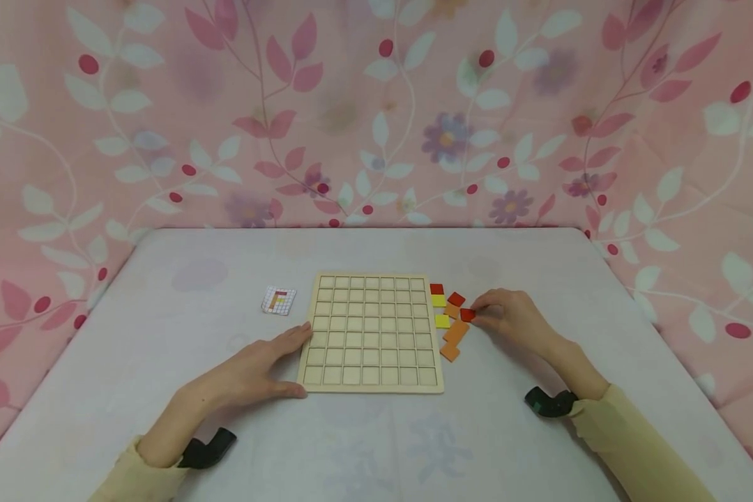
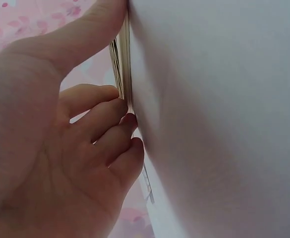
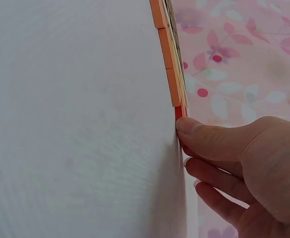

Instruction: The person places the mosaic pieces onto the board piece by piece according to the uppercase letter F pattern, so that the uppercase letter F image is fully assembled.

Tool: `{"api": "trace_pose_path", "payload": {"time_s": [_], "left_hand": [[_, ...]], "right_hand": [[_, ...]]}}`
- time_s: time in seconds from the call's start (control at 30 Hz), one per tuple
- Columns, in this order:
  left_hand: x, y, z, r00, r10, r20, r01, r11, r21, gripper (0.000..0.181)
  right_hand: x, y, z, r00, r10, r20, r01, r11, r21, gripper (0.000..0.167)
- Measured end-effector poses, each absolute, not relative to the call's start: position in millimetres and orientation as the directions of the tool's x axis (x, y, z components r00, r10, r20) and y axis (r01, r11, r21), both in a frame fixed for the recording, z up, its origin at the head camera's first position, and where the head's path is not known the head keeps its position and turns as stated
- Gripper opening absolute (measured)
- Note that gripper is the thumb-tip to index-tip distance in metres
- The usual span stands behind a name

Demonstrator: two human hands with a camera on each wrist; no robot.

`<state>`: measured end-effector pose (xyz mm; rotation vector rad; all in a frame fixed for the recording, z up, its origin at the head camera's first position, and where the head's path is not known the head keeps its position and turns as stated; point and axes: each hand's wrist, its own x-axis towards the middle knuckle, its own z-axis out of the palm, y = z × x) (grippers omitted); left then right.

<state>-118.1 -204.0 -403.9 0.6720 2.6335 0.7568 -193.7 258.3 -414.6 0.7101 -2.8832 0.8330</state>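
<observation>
A pale wooden grid board (image 1: 370, 323) lies flat near the middle of the table. My left hand (image 1: 241, 373) rests against its left edge, fingers and thumb spread apart; the left wrist view shows the fingertips touching that edge. On the other side, my right hand (image 1: 517, 322) pinches a red square tile (image 1: 467, 315) between thumb and fingers, at table height. Around that tile lie another red tile (image 1: 456, 298), an orange tile (image 1: 450, 352) among several orange ones, and a yellow tile (image 1: 442, 321). In the right wrist view, orange tiles (image 3: 173, 87) line up just beyond the pinched red one.
A small card (image 1: 279, 300) printed with a grid and a coloured pattern lies left of the board. Against the board's right edge sit a dark red tile (image 1: 436, 288) and a second yellow tile (image 1: 438, 301). Floral fabric (image 1: 376, 139) hangs behind the white-covered table (image 1: 364, 446).
</observation>
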Motion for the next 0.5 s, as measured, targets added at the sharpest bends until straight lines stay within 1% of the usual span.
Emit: {"api": "trace_pose_path", "payload": {"time_s": [0.33, 0.5], "left_hand": [[-115.9, -201.0, -401.5, -0.859, 0.483, -0.169, 0.328, 0.773, 0.543, 0.100], [-115.9, -198.6, -401.9, -0.861, 0.487, -0.146, 0.347, 0.773, 0.531, 0.098]], "right_hand": [[-193.3, 259.7, -410.8, -0.906, -0.380, 0.189, -0.421, 0.749, -0.511, 0.021], [-197.0, 256.5, -406.5, -0.888, -0.395, 0.235, -0.459, 0.728, -0.509, 0.021]]}}
